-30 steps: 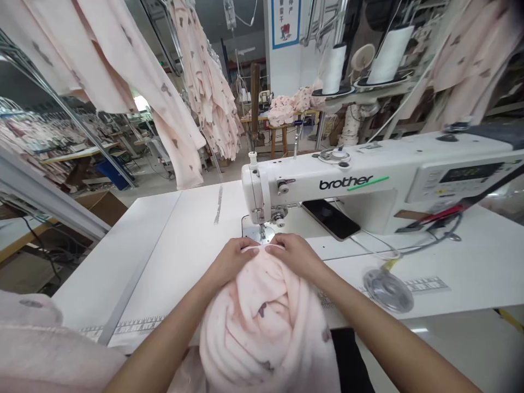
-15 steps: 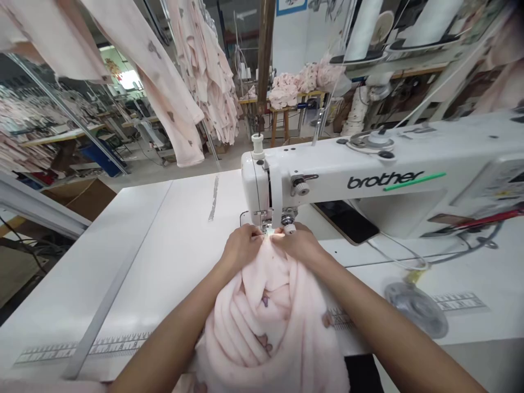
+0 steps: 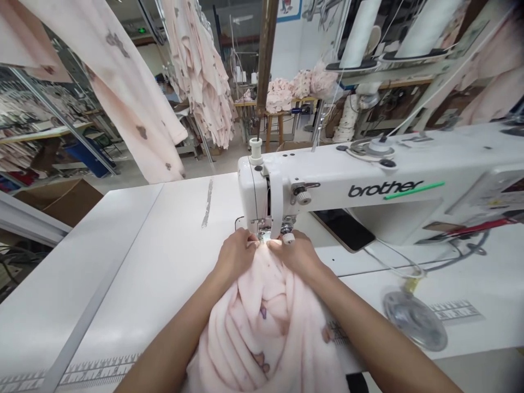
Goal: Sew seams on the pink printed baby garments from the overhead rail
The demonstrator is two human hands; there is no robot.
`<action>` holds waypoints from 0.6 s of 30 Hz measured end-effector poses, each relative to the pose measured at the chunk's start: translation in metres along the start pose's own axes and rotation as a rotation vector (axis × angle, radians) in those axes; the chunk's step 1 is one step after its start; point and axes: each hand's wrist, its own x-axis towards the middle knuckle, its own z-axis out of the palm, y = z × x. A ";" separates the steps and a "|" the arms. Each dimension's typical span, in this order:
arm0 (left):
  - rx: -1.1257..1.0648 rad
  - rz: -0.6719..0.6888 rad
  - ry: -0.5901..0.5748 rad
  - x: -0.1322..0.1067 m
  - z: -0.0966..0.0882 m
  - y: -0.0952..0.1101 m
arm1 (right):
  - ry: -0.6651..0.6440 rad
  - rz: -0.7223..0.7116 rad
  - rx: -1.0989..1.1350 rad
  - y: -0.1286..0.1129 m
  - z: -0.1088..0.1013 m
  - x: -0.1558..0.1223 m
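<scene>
Pale pink fleece fabric point(image 3: 245, 322) with small printed figures runs from the needle area down over the table's front edge in soft folds. My left hand point(image 3: 237, 251) is closed on its edge, just left of the presser foot point(image 3: 262, 232). On the other side, my right hand point(image 3: 297, 252) grips the fabric too, partly hidden behind a tension knob. Both sets of fingertips sit close to the needle of the white sewing machine point(image 3: 327, 180), where a small lamp lights the cloth.
A phone point(image 3: 346, 229) lies under the machine arm with a white cable. A clear round dish point(image 3: 415, 319) stands at the right. Ruler tape point(image 3: 98, 371) runs along the front edge. Pink garments point(image 3: 200, 71) hang at the left, and thread cones point(image 3: 360, 35) stand behind.
The camera view has shifted slightly, so the hanging garments and table sit differently in frame. Both hands stay at the needle, holding the fabric; its folds have moved only slightly.
</scene>
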 end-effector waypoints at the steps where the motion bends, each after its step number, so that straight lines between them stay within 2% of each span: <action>1: 0.002 0.004 -0.002 0.000 0.000 0.000 | 0.008 -0.011 -0.005 0.001 0.001 0.000; 10: 0.019 0.005 0.019 -0.002 0.000 0.002 | 0.064 -0.077 -0.035 0.000 0.004 0.001; 18: 0.060 -0.010 0.057 0.000 0.007 -0.002 | 0.084 -0.099 -0.033 0.003 0.011 0.004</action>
